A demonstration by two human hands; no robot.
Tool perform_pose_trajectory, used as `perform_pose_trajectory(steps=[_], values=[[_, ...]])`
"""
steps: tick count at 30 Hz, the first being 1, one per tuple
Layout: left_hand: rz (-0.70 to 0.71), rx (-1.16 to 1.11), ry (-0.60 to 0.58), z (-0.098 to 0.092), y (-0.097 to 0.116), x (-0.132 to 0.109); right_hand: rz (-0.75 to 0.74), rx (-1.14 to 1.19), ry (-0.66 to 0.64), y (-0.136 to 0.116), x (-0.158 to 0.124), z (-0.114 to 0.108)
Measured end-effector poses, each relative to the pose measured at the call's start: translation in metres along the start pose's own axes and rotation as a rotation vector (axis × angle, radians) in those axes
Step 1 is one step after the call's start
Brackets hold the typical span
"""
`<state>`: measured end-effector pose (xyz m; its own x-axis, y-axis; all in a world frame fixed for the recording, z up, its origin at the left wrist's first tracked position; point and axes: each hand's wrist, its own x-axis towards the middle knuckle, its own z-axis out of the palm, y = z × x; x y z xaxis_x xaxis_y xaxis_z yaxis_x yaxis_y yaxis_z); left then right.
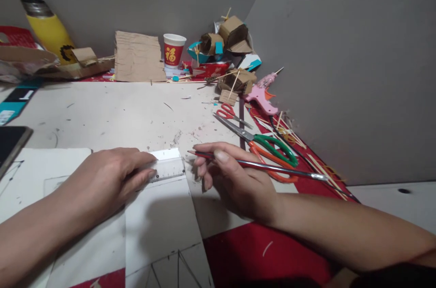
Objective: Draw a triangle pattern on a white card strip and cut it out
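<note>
My left hand [112, 176] presses a clear ruler [172, 168] with thumb and fingers, near the top edge of a white sheet [163, 215]. Dark pencil lines form triangles at the sheet's lower end. Part of the ruler lies hidden under my fingers. To its right, my right hand [238, 176] grips a dark pencil [272, 166] between thumb and fingers. The sharpened tip points left, close to the ruler's right end, and seems to be off the paper.
Green-and-orange scissors [277, 147], small red scissors [227, 111] and a pink glue gun [260, 97] lie to the right. Along the back stand a yellow bottle [51, 33], a cardboard piece [139, 57], a paper cup [174, 52] and cardboard models [235, 33]. A phone [12, 145] sits left.
</note>
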<state>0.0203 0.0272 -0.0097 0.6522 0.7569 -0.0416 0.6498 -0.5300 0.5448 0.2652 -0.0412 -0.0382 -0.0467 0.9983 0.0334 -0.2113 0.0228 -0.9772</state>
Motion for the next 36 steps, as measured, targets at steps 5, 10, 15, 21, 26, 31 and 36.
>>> perform_pose_trajectory(steps=[5,10,15,21,26,31,36], values=[[0.092,0.173,-0.008,0.002,-0.001,0.001,0.016,-0.020,-0.008,0.000,0.000,0.000],[0.096,0.208,0.001,0.003,-0.002,-0.001,0.012,-0.028,-0.012,0.000,0.000,0.000],[0.113,0.227,0.017,0.005,-0.003,-0.003,-0.014,-0.001,-0.001,0.000,0.001,0.002],[0.145,0.238,0.008,0.004,-0.003,-0.003,0.027,-0.008,-0.028,0.001,-0.003,0.002],[0.139,0.242,0.002,0.004,-0.003,-0.004,-0.012,-0.284,-0.093,0.005,-0.008,-0.002],[0.136,0.244,0.006,0.006,-0.006,-0.003,-0.087,-0.502,-0.124,0.001,-0.007,0.007],[0.135,0.247,-0.002,0.006,-0.006,-0.002,-0.038,-0.608,-0.176,-0.007,-0.004,0.018]])
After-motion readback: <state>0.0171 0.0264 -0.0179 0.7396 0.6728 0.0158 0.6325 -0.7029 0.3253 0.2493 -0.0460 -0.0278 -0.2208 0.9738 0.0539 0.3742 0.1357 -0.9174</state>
